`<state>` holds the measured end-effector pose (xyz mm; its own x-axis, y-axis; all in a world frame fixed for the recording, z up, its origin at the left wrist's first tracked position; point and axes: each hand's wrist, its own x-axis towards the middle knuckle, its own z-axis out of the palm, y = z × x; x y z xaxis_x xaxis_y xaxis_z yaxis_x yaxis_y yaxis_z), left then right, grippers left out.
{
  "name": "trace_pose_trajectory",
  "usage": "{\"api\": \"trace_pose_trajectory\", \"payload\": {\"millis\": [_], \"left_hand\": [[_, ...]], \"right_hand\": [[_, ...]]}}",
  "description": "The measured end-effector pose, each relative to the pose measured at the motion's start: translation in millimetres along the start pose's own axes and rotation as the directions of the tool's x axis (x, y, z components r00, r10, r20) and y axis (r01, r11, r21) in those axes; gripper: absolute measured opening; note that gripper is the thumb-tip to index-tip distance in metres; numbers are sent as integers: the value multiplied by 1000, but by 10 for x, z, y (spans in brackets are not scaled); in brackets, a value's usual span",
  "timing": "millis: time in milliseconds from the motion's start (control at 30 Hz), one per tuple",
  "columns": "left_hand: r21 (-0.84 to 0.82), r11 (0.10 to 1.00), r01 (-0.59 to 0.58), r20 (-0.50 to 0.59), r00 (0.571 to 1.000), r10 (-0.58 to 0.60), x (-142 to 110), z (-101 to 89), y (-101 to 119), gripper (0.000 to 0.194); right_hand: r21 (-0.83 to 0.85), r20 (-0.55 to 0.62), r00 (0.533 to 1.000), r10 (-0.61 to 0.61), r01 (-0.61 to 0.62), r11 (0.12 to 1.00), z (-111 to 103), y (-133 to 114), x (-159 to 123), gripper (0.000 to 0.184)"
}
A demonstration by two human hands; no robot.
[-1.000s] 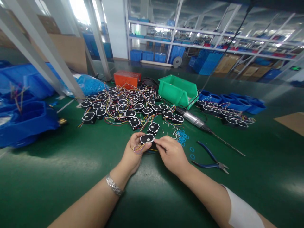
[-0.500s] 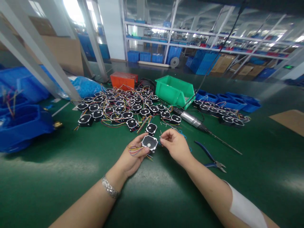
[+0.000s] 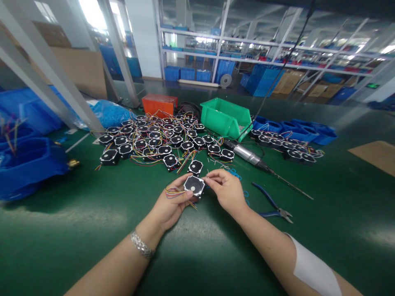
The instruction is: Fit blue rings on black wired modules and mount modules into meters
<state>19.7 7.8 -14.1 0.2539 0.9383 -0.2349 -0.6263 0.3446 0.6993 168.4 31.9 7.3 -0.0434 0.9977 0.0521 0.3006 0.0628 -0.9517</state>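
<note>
My left hand (image 3: 171, 204) is closed round a small black motor (image 3: 194, 185) with a silver centre and coloured wires (image 3: 173, 192) trailing to the left. It holds the motor tilted up just above the green table (image 3: 92, 230). My right hand (image 3: 227, 191) is pinched at the motor's right corner, fingertips together on something too small to make out. Directly behind the held motor lies a heap of several like motors (image 3: 160, 139) with tangled wires.
An electric screwdriver (image 3: 256, 160) and blue pliers (image 3: 271, 203) lie right of my hands, with small blue rings (image 3: 236, 174) and loose screws between. Behind stand a green bin (image 3: 224, 117), an orange box (image 3: 159, 105), blue trays (image 3: 299, 131) and a blue bin (image 3: 31, 160) at left.
The motor was lifted and tilted to face me. My right hand drew back from it to the right, then returned to its right corner, pinched.
</note>
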Motion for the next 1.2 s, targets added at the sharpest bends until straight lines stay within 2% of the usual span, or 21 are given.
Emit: {"api": "trace_pose_trajectory", "payload": {"millis": [100,200,333,433,500,633,767,867,1000,1133,1200], "left_hand": [[6,1000,-6,-9,1000,6,9,-5,-5,46],[11,1000,-11,-9,1000,11,13,-11,-9,47],[9,1000,-18,-19,1000,19,7,-13,-8,46],[-16,999,-38,-41,998,37,12,-22,2,44],[-33,998,-51,-58,997,49,24,-34,11,43],[-51,996,-73,-91,994,68,52,-51,17,46],[-70,994,-79,-112,991,71,67,-44,12,49],[-68,995,-78,-113,991,70,66,-31,13,48],[-56,995,-80,-94,993,75,63,-23,15,44],[-43,995,-85,-67,994,82,62,-27,12,44],[-24,997,-78,-48,996,76,57,-23,12,44]], "right_hand": [[-81,22,999,-26,28,996,-11,15,-7,14],[-232,25,996,-83,86,969,-32,46,-21,13],[-463,44,967,-249,241,853,-36,61,-58,15],[-488,142,926,-349,372,790,-28,61,-62,21],[-505,177,914,-366,404,763,-43,73,-34,26],[-678,95,954,-284,270,684,-162,143,106,27],[-834,119,983,-139,174,523,-304,222,265,16],[-836,214,970,-113,242,492,-330,257,337,19],[-804,363,924,-119,375,462,-283,260,358,22],[-835,410,909,-82,410,367,-246,200,320,10],[-844,427,900,-90,432,318,-235,165,296,10]]}}
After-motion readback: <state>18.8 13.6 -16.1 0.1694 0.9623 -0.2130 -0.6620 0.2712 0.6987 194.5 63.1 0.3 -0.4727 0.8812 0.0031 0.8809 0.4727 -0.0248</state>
